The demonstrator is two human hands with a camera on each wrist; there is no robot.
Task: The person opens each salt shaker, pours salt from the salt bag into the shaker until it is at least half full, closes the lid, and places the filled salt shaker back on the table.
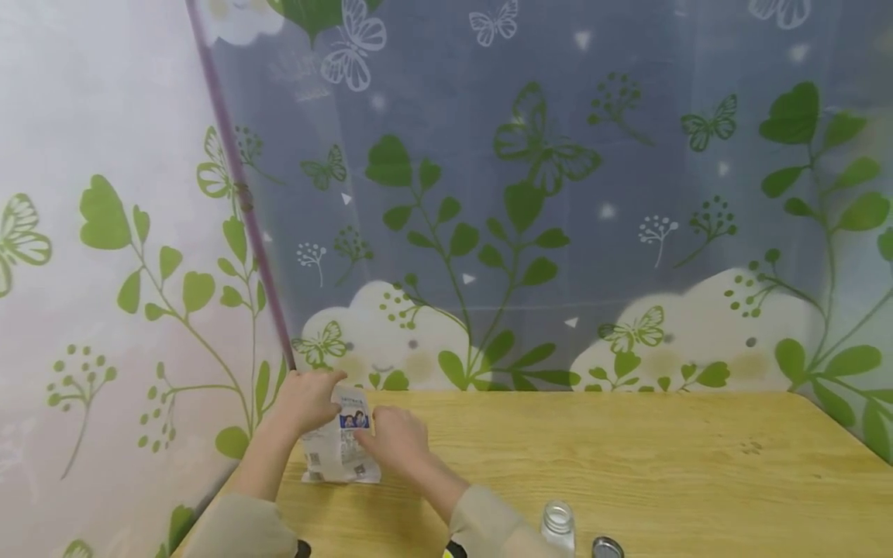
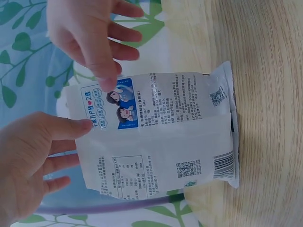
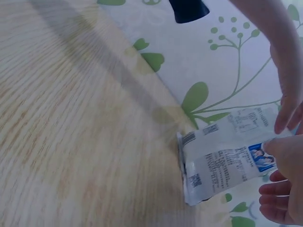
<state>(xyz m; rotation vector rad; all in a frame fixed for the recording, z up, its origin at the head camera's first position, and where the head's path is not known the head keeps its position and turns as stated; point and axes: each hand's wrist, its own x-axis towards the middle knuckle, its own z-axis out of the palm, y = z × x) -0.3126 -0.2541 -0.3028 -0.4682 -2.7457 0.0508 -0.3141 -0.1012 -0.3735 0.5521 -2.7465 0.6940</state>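
Note:
A white plastic food bag (image 1: pixel 342 453) stands upright on the wooden table, its printed side facing the head camera. Small text, a blue picture, a nutrition table and codes show on it in the left wrist view. My left hand (image 1: pixel 307 399) pinches the upper left corner, thumb on the front and fingers partly hidden behind. At the upper right side, my right hand (image 1: pixel 401 438) holds the bag, its thumb (image 2: pixel 108 84) against the front near the picture and several fingers spread beyond the edge. The bag's top edge looks flat; whether it is sealed I cannot tell.
An uncovered glass jar (image 1: pixel 558 521) stands near the table's front, with a round metallic lid (image 1: pixel 607 548) to its right. Patterned curtains (image 1: pixel 446 232) hang behind and to the left of the wooden table (image 1: pixel 628 457). Dark items peek out beside my sleeves.

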